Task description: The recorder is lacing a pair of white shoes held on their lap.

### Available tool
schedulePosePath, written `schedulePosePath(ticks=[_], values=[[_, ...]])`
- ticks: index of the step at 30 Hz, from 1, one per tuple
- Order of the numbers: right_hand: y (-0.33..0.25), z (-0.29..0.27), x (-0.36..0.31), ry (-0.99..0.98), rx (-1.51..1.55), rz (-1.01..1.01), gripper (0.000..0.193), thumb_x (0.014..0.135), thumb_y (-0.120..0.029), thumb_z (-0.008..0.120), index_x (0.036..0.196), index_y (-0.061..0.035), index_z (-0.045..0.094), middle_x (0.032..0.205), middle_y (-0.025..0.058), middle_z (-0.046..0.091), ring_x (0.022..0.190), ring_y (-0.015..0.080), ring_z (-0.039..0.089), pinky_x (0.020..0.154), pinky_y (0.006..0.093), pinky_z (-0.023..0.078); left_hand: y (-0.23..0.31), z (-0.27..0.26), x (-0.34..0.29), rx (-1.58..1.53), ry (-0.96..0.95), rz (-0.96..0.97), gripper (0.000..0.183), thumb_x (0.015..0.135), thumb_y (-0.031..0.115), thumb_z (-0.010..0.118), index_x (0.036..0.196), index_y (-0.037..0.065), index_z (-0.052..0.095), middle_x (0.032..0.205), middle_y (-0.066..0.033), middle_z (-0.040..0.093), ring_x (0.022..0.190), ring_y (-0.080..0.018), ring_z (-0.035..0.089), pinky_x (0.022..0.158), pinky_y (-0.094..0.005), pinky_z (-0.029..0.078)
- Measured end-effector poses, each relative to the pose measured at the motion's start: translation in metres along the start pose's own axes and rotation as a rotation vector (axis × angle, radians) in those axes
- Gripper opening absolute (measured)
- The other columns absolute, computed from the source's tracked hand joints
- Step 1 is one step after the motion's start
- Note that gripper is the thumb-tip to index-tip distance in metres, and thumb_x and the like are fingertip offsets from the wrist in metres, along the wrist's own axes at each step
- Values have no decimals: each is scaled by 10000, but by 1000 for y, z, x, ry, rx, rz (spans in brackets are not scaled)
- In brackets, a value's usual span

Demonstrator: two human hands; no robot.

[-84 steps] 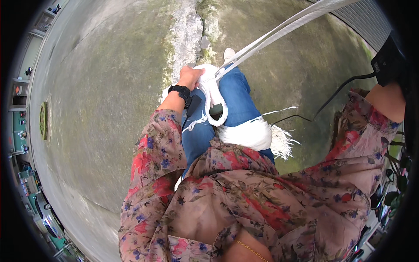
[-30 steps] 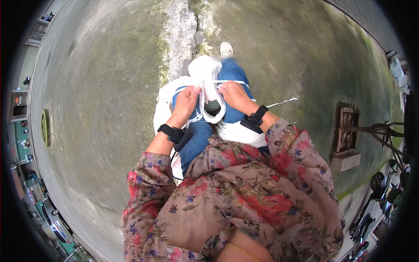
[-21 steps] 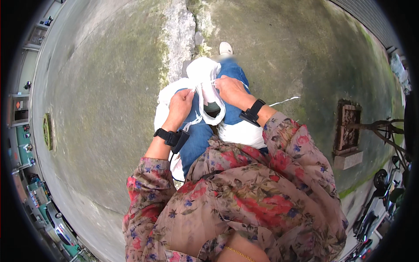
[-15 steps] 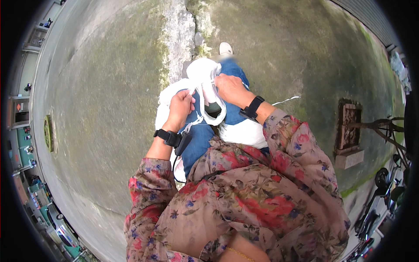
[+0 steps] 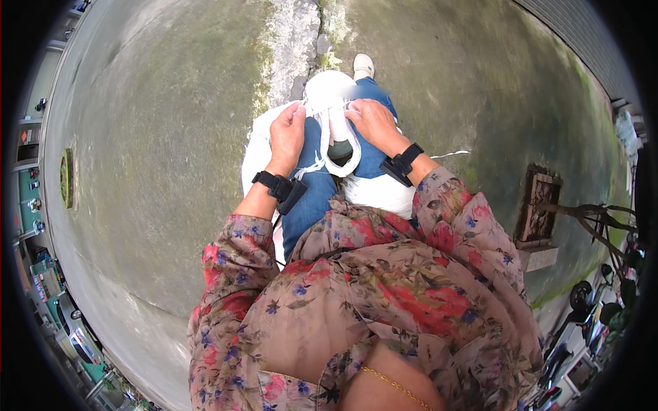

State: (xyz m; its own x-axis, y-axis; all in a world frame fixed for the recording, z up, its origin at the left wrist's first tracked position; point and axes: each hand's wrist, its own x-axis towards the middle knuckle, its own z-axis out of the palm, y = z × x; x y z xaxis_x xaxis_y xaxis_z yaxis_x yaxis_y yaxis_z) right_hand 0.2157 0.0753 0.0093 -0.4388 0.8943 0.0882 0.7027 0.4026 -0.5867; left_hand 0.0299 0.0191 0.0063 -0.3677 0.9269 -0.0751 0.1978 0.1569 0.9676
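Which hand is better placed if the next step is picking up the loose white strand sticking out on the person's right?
Likely the right hand: it is nearer, with the loose white strand sticking out beyond its wrist. The left hand is across the white looped piece.

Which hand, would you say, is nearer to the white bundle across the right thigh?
Right. The right hand is ahead of the white bundle; the left hand is farther, left of the white loop.

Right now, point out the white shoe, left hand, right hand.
White shoe (image 5: 337, 125): head view, on its tongue.
Left hand (image 5: 287, 134): head view, back of hand.
Right hand (image 5: 376, 124): head view, back of hand.
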Motion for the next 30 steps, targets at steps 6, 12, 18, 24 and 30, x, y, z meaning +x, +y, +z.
schedulePosePath(ticks=[6, 12, 18, 24, 30], values=[[0, 0, -6, 21, -21, 20, 173, 821, -176, 514, 784, -25, 589, 779, 164, 555, 799, 352, 523, 717, 437, 414, 10, 5, -12, 661, -153, 215, 220, 831, 231, 516, 900, 62, 638, 740, -197, 617, 710, -355, 600, 637, -433, 469], [-4, -2, -4, 69, -37, 66, 164, 808, -186, 540, 794, -32, 596, 794, 142, 558, 819, 334, 524, 718, 429, 420, 15, 8, 0, 705, -188, 291, 198, 830, 192, 523, 869, 30, 629, 798, -177, 609, 771, -349, 582, 681, -413, 458], [-3, 0, -4, 82, -69, 103, 173, 797, -216, 555, 785, -54, 616, 811, 121, 566, 830, 315, 532, 735, 434, 416, 18, 1, 6, 907, -243, 486, 116, 781, 123, 528, 765, 41, 609, 753, -122, 556, 787, -318, 532, 677, -412, 441], [-2, 3, -1, 11, -90, 137, 202, 788, -240, 542, 739, -57, 609, 808, 118, 576, 849, 312, 533, 749, 439, 412, 34, 8, 13, 1039, -219, 609, 76, 721, 84, 526, 707, 58, 597, 754, -108, 566, 779, -300, 534, 644, -395, 438], [-5, 8, -3, 37, -105, 87, 203, 787, -201, 515, 717, -32, 603, 798, 144, 580, 832, 316, 545, 726, 447, 421, 19, 15, 24, 874, -286, 465, 107, 745, 100, 517, 716, 27, 590, 751, -143, 581, 714, -340, 562, 629, -421, 454]])
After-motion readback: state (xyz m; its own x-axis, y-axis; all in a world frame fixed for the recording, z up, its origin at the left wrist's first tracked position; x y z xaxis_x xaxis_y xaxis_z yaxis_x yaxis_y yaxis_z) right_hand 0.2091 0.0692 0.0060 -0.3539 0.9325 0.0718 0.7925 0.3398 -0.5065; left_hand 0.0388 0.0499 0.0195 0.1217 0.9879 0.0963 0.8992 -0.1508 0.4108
